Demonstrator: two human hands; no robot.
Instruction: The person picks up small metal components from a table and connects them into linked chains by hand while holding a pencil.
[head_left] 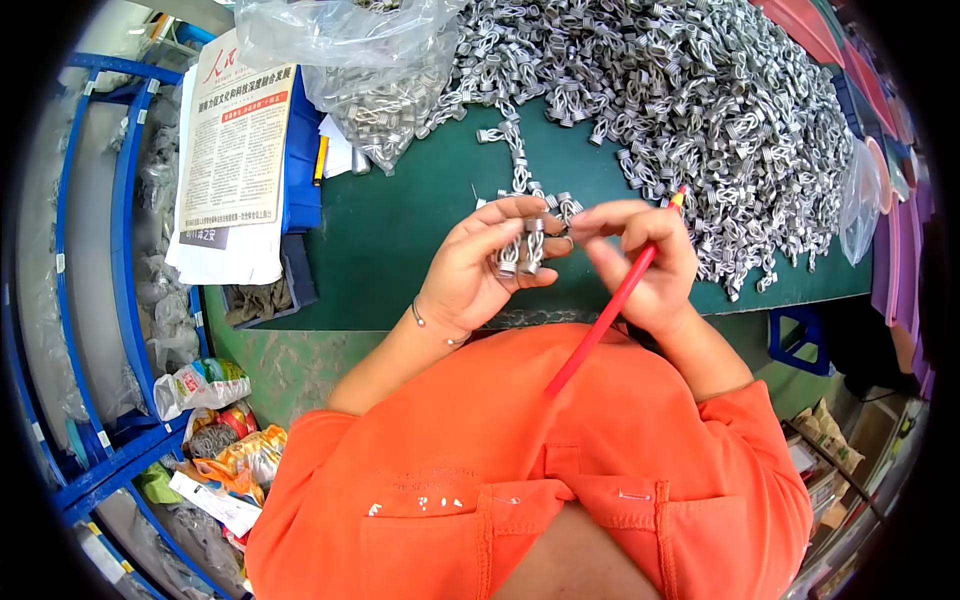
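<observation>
My left hand (pixel 462 268) is closed around a few small silver metal pieces (pixel 532 248), which look like twisted wire loops with ribbed collars. They sit side by side between thumb and fingers. A long red rod (pixel 606 320) with a yellow band near its upper end is gripped in my right hand (pixel 655 268), slanting down toward the orange shirt. The right thumb and fingertips are close to the pieces in the left hand; the thumb is slightly blurred. Just beyond the hands, several like pieces (pixel 518 165) lie in a short line on the green tabletop (pixel 400 230).
A large heap of the same metal pieces (pixel 720 120) covers the back right of the table. At the back left lie a clear plastic bag (pixel 385 85) of pieces and a newspaper (pixel 235 150) by a blue bin (pixel 303 160). Blue shelving (pixel 125 230) stands left.
</observation>
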